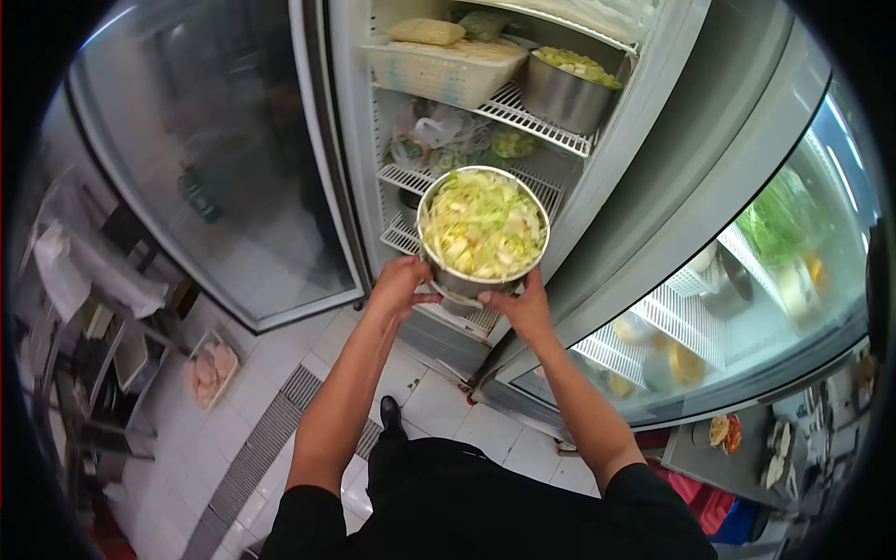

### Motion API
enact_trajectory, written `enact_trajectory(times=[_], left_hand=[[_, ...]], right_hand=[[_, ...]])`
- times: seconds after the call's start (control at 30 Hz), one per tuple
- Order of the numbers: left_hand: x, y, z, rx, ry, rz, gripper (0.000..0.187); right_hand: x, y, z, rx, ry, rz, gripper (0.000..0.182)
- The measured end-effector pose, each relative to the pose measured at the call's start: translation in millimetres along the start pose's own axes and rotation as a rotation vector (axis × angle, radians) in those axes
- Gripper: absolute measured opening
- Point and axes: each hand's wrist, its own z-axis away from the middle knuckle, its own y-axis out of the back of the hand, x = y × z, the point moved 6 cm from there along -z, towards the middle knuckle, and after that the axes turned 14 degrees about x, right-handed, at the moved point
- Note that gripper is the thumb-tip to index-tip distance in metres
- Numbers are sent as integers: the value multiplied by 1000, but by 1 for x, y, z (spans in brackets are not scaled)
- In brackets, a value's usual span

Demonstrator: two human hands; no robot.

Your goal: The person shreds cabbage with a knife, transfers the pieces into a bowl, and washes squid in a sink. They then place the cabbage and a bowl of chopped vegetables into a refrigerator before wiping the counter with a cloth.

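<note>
Both my hands carry a round metal pot (459, 283) at the open front of a fridge. Chopped cabbage (483, 224), pale green and yellow, fills it to the rim. My left hand (403, 285) grips the pot's near left side, and my right hand (523, 306) holds the near right side with the thumb toward the front. The fingers under and behind the pot are partly hidden. Behind the pot, a wire shelf (411, 179) bears plastic bags (439, 131) of greens.
On the upper shelf stand a white basket (439, 75) and another metal pot (565, 93) of chopped cabbage. The glass door (215, 168) hangs open at left. A second glass-fronted fridge (709, 280) is at right. A tray of raw meat (212, 369) lies on the tiled floor near a drain grate (252, 457).
</note>
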Motion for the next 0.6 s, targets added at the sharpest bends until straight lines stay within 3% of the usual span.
enact_trajectory(times=[0.07,0.27,0.37,0.4,0.5,0.57,0.6], left_hand=[[12,-19,-51,-87,41,-7,11],[43,-71,-142,-280,103,-50,5],[43,-109,-190,-407,177,-73,4],[50,-122,-195,-434,169,-101,4],[48,-157,-220,-485,163,-147,6],[46,-179,-239,-459,110,-126,16],[45,-189,-248,-478,119,-133,16]], right_hand=[[4,-7,-34,76,12,-103,96],[15,-16,-96,216,-74,18,99],[12,-10,-117,452,-33,189,106],[9,-11,-119,523,-91,286,100],[32,-20,-118,673,2,246,91],[4,-37,-118,729,41,560,79],[9,-41,-126,746,33,571,79]])
